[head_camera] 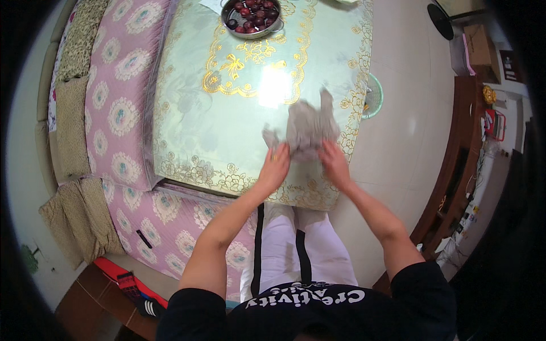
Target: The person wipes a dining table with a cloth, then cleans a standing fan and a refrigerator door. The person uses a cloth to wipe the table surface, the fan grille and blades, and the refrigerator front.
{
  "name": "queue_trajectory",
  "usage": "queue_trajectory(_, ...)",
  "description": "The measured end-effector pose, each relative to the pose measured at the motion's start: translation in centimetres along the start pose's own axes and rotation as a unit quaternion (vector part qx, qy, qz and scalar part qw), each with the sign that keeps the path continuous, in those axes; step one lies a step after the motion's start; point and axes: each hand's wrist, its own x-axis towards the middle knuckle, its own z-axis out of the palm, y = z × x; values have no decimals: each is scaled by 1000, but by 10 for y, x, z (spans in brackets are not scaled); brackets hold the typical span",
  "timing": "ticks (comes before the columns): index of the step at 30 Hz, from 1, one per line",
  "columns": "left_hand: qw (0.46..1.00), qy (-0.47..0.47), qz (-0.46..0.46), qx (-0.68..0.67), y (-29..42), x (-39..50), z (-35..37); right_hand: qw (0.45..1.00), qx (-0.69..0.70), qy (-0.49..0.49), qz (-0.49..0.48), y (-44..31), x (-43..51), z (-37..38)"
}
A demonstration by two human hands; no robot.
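Observation:
A crumpled grey-brown cloth garment (305, 128) is over the near right part of a table with a pale green, gold-patterned cover (204, 140). My left hand (276, 164) grips its near left edge, close to a small piece of the cloth that sticks out to the left. My right hand (332, 160) grips the near right edge, below a long narrow part that reaches away from me. Both hands and the cloth are somewhat blurred, and the fingertips are partly hidden in the fabric.
A metal pan (252, 34) of dark red round fruit stands at the table's far side. A green basket (373, 96) is by the right edge. Sofas with pink floral covers (123, 115) adjoin the left and near sides; a black remote control (144, 239) lies on the near one.

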Motion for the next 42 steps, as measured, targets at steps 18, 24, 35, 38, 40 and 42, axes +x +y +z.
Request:
queue_trajectory(18,983,55,-165,57,-180,45,-47,993,-85,39,72,-60,206,69)
queue_trajectory(24,954,26,-287,81,-281,-86,-30,993,-92,-47,-65,-181,286,140)
queue_trajectory(35,946,-21,-314,73,-218,-261,-5,915,59,-210,-341,-277,183,186)
queue_trajectory(38,972,-53,-228,18,-162,-239,-2,910,64,-233,-337,-225,134,155)
queue_trajectory(40,980,-12,-194,-35,-122,-218,0,908,54,-236,-342,-181,105,126)
queue_trajectory(42,987,37,-145,-58,-92,-195,10,913,88,-241,-316,-133,95,90)
